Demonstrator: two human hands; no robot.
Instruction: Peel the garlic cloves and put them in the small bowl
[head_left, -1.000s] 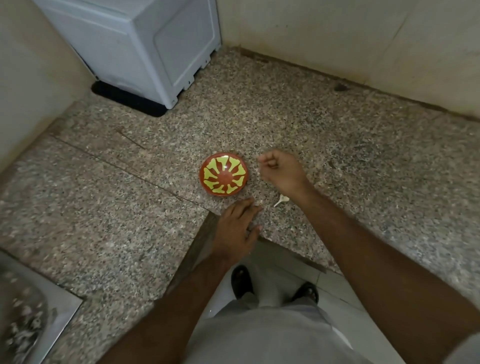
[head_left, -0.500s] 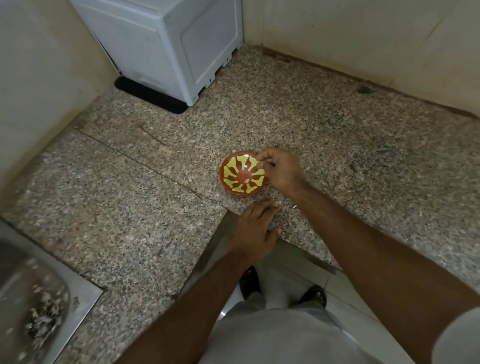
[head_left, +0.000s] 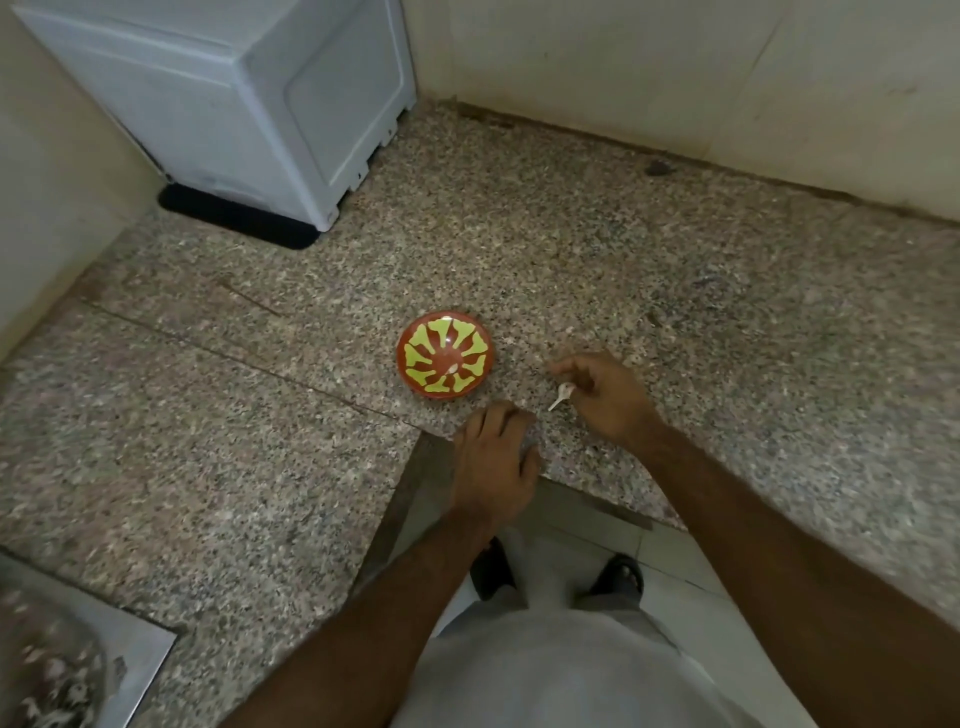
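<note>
Granite, speckled and polished, is forming the counter (head_left: 675, 270), and one small bowl (head_left: 445, 355) is being carried on it near the front edge, by the inner corner. The bowl is round and glossy, red with a yellow-green petal pattern, and one pale peeled clove (head_left: 453, 368) is lying inside it near the middle. One white garlic piece (head_left: 561, 396), bulbous with a thin stem, is lying on the counter to the right of the bowl, just beside the right hand (head_left: 608, 397). That hand's fingers are being held loosely curled; whether anything is pinched cannot be told. The left hand (head_left: 493, 462) is being rested flat, fingers together, on the front edge, gripping nothing. Half a second ago the right hand was being held at the bowl's rim; it is now being drawn away to the right.
</note>
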